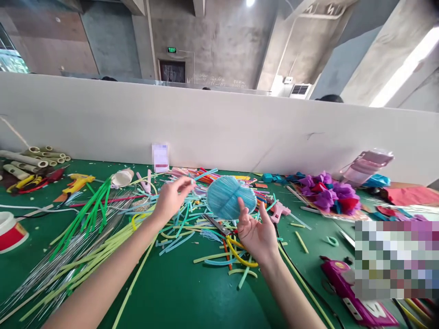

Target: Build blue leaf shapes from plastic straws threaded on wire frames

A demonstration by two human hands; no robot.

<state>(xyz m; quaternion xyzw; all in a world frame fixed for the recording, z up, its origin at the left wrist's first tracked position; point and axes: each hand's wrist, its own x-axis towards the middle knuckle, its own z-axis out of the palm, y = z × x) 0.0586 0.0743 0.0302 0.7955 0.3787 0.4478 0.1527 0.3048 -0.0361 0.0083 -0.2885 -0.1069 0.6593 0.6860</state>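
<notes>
A round, light blue disc [224, 197] of fine ribbed strands, with a crease across its middle, is held up over the table. My right hand [257, 230] holds it at its lower right, one finger lying across its front and the thumb standing apart. To the disc's left is my left hand [174, 198], fingertips pinched together; what they hold, if anything, is too small to make out. A light blue strip [207, 174] shows just beyond those fingertips. Beneath both hands lie scattered blue and yellow-green fuzzy stems [185, 224] and scissors [219, 226] with yellow handles [240, 253].
A pink glue gun [279, 211] lies right of the disc, a yellow one [78, 183] far left. Green stems [92, 210] and metal wires [37, 278] spread leftward. Purple flowers [322, 194] and a magenta device [356, 292] are at right. A white partition [219, 128] borders the back.
</notes>
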